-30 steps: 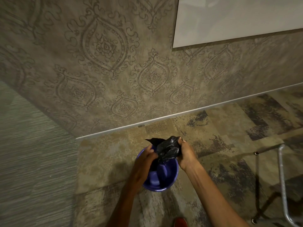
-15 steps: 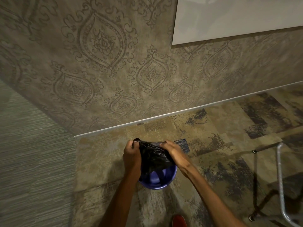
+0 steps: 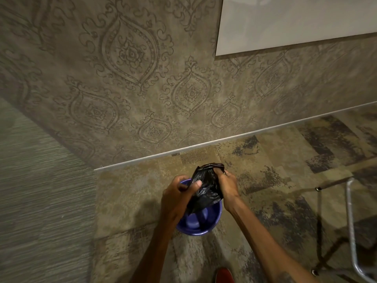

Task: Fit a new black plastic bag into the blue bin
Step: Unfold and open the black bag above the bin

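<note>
The blue bin (image 3: 212,225) stands on the patterned carpet close to the wall, seen from above, its inside bare and blue. A crumpled black plastic bag (image 3: 206,186) hangs over the bin's mouth, its lower end dipping inside. My left hand (image 3: 179,198) pinches the bag's left side over the bin's near-left rim. My right hand (image 3: 226,185) grips the bag's bunched top at the far-right rim. The hands and the bag hide the bin's far rim.
A patterned wall (image 3: 142,78) with a metal strip at its foot rises just behind the bin. A metal chair frame (image 3: 350,225) stands on the carpet at the right. A red shoe tip (image 3: 223,274) shows at the bottom edge. A whiteboard (image 3: 295,19) hangs upper right.
The bag was stretched wide between both hands half a second ago; now it is bunched narrower and my right hand has lifted its top higher. My left hand has dropped lower.
</note>
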